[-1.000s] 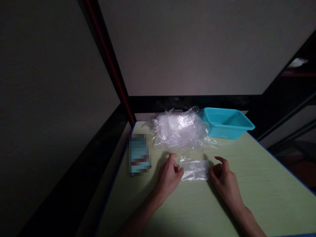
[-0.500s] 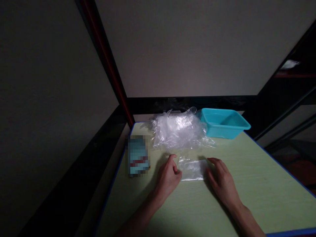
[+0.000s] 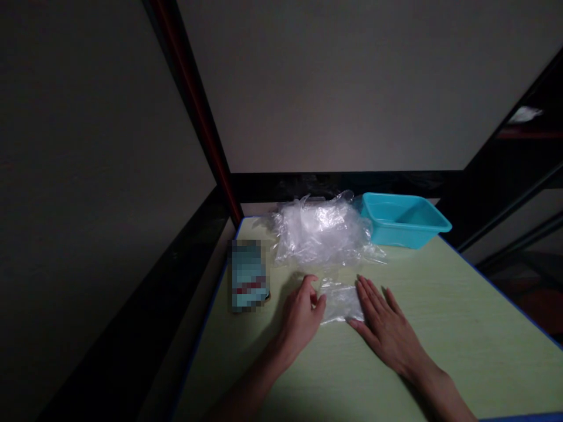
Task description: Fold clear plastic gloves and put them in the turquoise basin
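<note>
A small clear plastic bag (image 3: 341, 300) lies flat on the pale green table, slightly wrinkled. At its left edge rests my left hand (image 3: 303, 310), side-on, with fingers loosely curled and a gap between index finger and thumb; the thumb tip meets the bag's edge. My right hand (image 3: 387, 322) is spread flat, palm down, over the right end of the bag, covering that part. Just beyond both hands sits a heap of crumpled clear plastic bags (image 3: 323, 231).
A turquoise plastic basin (image 3: 409, 233) stands at the back right, beside the heap. On the left lies a pixelated bluish-green object (image 3: 248, 278). Walls border the table (image 3: 475, 351) at the back and left; its edge has blue trim.
My right hand has flattened and spread its fingers, coming down over the bag's right end. The bag looks more wrinkled. My left hand has barely moved.
</note>
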Demonstrator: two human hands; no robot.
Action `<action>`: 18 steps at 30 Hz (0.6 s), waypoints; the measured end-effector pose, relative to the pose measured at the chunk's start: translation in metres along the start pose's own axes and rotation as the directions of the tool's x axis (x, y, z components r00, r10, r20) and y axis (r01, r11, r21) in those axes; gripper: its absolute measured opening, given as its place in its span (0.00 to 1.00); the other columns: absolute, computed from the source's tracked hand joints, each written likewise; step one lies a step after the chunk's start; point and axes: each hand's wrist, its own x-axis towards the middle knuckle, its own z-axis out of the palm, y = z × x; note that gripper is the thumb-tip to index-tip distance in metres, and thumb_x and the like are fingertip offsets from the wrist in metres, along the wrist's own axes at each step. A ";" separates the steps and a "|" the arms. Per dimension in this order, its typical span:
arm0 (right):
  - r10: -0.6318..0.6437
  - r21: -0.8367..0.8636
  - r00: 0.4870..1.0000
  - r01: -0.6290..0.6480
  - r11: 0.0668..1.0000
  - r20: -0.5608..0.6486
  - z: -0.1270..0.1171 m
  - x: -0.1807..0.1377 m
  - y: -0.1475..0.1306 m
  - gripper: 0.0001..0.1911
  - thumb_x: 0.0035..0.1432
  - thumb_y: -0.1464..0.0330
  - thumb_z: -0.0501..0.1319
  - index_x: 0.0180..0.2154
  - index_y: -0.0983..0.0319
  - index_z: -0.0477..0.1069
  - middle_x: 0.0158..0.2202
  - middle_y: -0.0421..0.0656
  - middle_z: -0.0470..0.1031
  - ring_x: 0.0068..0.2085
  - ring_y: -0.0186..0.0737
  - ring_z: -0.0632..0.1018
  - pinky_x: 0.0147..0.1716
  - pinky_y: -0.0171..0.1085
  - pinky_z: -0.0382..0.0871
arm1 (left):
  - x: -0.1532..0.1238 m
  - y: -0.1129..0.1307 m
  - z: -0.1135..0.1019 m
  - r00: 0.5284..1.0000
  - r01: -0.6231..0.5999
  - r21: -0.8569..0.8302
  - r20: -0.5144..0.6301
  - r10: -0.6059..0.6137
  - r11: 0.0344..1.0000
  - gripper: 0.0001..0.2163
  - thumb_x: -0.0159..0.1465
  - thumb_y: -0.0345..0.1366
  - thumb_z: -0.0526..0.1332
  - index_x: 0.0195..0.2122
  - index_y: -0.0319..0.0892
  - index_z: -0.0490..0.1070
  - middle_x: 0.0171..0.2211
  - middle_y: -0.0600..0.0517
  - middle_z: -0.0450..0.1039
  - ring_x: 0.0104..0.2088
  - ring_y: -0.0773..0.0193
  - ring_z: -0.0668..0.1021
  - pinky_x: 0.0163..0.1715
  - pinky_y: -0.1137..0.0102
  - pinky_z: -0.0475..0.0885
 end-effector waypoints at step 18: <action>0.060 -0.089 0.996 -0.065 0.994 -0.059 -0.002 -0.004 -0.001 0.33 0.62 0.68 0.42 0.62 0.65 0.24 0.62 0.49 0.50 0.62 0.46 0.52 0.56 0.54 0.50 | -0.010 0.056 0.021 0.870 -0.492 0.399 0.261 0.418 0.774 0.23 0.66 0.38 0.45 0.59 0.29 0.52 0.61 0.40 0.50 0.61 0.57 0.54 0.59 0.65 0.51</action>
